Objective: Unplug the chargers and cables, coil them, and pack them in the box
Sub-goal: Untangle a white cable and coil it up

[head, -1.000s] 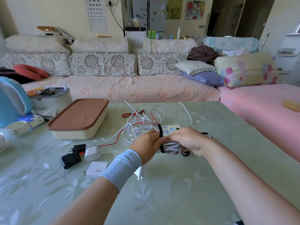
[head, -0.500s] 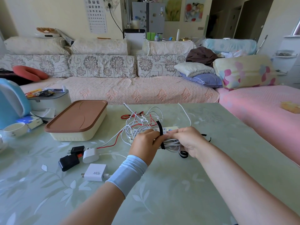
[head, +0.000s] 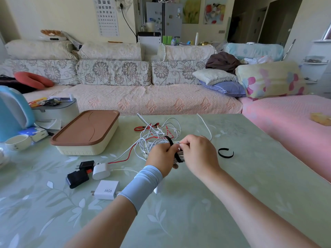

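My left hand [head: 161,157] grips a coiled bundle of white cable [head: 176,156] above the green table. A black strap [head: 174,151] wraps round the bundle, and my right hand [head: 198,154] pinches the strap's end at the coil. Behind my hands lies a tangle of white and red cables [head: 157,133] over a partly hidden white power strip. A cream box with a brown lid [head: 86,133] sits shut at the left. Near it lie a black adapter [head: 78,178], a round white charger [head: 101,170] and a white 90W charger [head: 106,189].
A second black strap [head: 226,153] lies curled to the right of my hands. A blue kettle [head: 12,111], a white cup [head: 18,142] and a grey container [head: 55,111] crowd the table's left edge. A sofa runs along the far side.
My hands lifted the coil slightly and drew closer together. The strap now sits tighter round the bundle, and the second strap on the table has come into full view.
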Demonstrator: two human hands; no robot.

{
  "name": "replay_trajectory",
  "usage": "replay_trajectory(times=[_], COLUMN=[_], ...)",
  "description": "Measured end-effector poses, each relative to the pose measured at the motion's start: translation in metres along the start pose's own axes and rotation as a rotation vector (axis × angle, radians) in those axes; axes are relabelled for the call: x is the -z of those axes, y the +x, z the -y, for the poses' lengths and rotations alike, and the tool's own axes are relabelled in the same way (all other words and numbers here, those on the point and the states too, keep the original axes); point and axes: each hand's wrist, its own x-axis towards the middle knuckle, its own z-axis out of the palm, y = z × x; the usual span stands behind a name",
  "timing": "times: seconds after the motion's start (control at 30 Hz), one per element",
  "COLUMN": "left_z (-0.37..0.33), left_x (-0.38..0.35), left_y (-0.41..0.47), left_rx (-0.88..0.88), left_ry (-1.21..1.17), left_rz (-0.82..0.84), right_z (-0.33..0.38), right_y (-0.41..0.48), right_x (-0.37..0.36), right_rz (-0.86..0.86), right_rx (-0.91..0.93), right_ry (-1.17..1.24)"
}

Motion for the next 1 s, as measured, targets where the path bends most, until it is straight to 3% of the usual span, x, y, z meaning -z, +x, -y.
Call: replay_trajectory(times=[0.23, 0.47, 0.6, 0.73, 0.87, 1.0], left_z=[-0.005, -0.015, -0.015, -0.014, -0.009, 0.0], left_x=[0.006, 0.008, 0.006, 0.011, 0.023, 0.03], left_y=[-0.008, -0.014, -0.011, -0.007, -0.013, -0.015], left_rx=[0.178, 0.215, 0.233, 0.327, 0.448, 0.39], left_ry=[-0.122, -0.004, 0.004, -0.2, -0.502, -0.555], left_rz=[-0.033, -0.046, -0.039, 0.029, 0.191, 0.244], right_z=[0.012, 0.015, 0.018, 0.017, 0.012, 0.009], right_y=[-0.006, -0.001, -0.004, -0.004, -0.005, -0.007], right_x=[0.006, 0.007, 0.008, 0.001, -0.003, -0.005], right_rz=[-0.067, 0.099, 0.113, 0.087, 0.104, 0.076], right_rx=[0.242, 0.095, 0.126, 0.105, 0.205, 0.235], right_ry=[0.04, 0.143, 0.124, 0.161, 0.158, 0.146])
